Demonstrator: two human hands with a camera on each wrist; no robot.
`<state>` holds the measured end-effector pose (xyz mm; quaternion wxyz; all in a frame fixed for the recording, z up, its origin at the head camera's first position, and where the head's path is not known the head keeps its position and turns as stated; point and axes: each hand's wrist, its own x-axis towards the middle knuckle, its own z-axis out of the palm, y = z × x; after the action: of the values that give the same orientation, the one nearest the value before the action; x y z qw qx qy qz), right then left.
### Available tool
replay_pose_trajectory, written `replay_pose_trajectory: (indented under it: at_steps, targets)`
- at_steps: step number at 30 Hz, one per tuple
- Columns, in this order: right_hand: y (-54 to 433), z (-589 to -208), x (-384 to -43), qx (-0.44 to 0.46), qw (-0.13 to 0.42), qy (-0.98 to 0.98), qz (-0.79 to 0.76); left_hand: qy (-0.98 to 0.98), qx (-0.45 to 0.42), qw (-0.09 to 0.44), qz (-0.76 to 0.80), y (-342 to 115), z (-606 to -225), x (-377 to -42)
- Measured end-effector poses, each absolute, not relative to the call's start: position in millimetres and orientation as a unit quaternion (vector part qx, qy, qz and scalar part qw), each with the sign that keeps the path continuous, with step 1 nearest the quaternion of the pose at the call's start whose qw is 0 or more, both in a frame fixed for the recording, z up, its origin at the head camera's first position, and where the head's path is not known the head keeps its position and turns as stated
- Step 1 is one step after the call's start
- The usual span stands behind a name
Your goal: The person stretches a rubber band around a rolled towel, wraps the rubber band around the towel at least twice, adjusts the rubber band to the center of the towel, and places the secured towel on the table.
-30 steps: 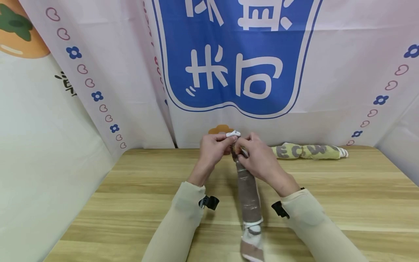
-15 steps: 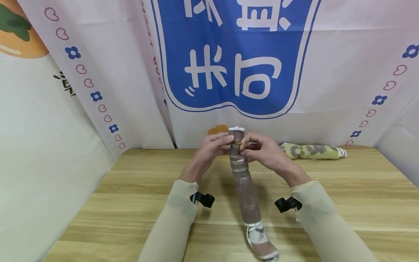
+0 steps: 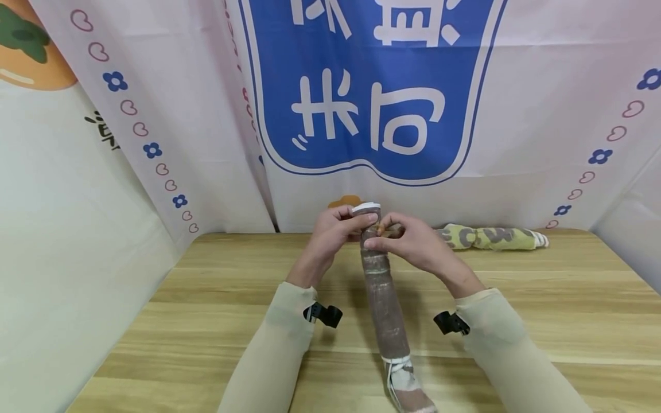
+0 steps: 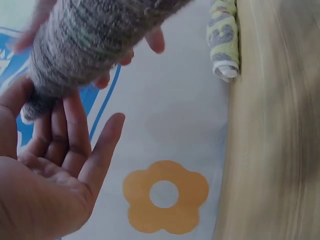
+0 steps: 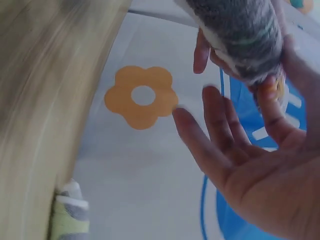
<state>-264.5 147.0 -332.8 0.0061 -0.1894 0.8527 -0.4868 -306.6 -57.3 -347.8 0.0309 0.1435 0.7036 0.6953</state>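
Observation:
A long brown rolled towel (image 3: pixel 383 304) stands out from my hands toward me, its white-edged far end uppermost in the head view. My left hand (image 3: pixel 333 232) grips it just below that end, thumb across the front. With the fingertips of my right hand (image 3: pixel 415 241) I pinch a thin yellow-orange rubber band (image 5: pixel 280 91) at the towel's narrowed neck; most of the band is hidden by fingers. In the left wrist view the towel (image 4: pixel 100 42) looks thick and fuzzy above the left hand (image 4: pixel 55 170). Toward its near end, white strands circle a white and brown patterned part.
A yellow-green rolled towel (image 3: pixel 503 239) with grey letters lies along the back of the wooden table (image 3: pixel 206 321), right of my hands. Behind the table hangs a white cloth (image 3: pixel 310 198) with a blue sign print and an orange flower.
The towel's far end came into view upright between my hands, with its near end swinging right then slightly back. My right hand draws back a little, then closes in on the neck again.

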Motion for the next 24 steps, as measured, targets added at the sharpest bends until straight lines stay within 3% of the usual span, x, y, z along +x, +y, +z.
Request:
replay_pose_trajectory:
  at_steps: [10, 16, 24]
  targets:
    - [132, -334, -259, -0.267, -0.155, 0.882, -0.357, 0.711, 0.101, 0.009, 0.696, -55, -347, -304]
    - [127, -339, -258, -0.298, -0.192, 0.883, -0.307, 0.709, 0.073, -0.01, 0.701, -53, -348, -303]
    - [123, -342, -255, -0.281, -0.2, 0.896, -0.279, 0.715, 0.046, -0.053, 0.696, -48, -344, -299]
